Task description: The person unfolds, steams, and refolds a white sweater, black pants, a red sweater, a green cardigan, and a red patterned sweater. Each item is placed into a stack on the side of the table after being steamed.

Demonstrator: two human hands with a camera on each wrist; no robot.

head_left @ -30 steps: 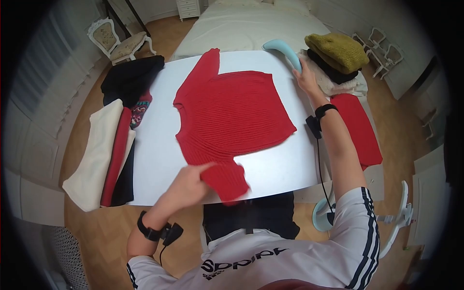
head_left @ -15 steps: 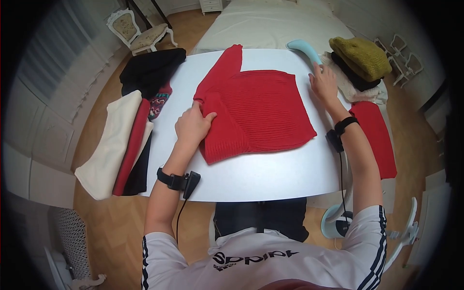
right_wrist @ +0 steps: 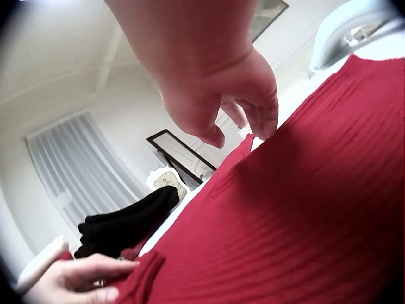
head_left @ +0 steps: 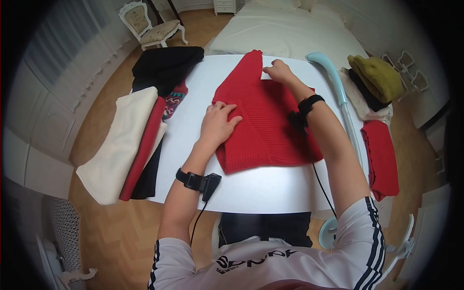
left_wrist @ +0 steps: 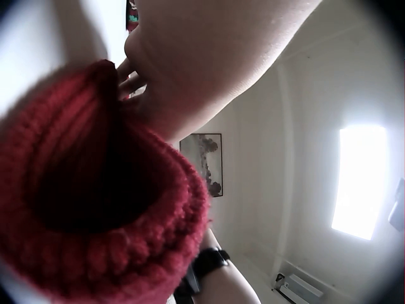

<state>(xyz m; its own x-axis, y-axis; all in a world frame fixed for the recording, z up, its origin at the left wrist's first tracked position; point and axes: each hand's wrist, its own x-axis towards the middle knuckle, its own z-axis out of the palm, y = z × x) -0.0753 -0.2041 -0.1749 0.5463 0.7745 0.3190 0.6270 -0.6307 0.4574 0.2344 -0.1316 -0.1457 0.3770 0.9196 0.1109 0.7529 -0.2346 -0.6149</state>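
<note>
A red ribbed sweater [head_left: 270,125] lies on the white table, its near sleeve folded over the body and its other sleeve pointing to the far side. The left hand [head_left: 218,123] rests on the sweater's left edge with fingers spread. Above the far edge, beside the far sleeve, the right hand [head_left: 282,72] hangs with fingers bent down and nothing visible in them. In the right wrist view the right hand [right_wrist: 221,95] is over the ribbed cloth [right_wrist: 304,190]. A cuff opening [left_wrist: 101,190] fills much of the left wrist view.
Black clothing [head_left: 166,67], a cream garment [head_left: 118,145] and a red one are along the left side. A light blue curved device [head_left: 331,72] stands at the right, beside a mustard knit [head_left: 374,77] pile and a folded red garment [head_left: 381,159]. A bed is beyond.
The right hand has left the light blue device and moved left over the sweater's far edge. The left hand has brought the near sleeve over the body, and its fingers have since spread.
</note>
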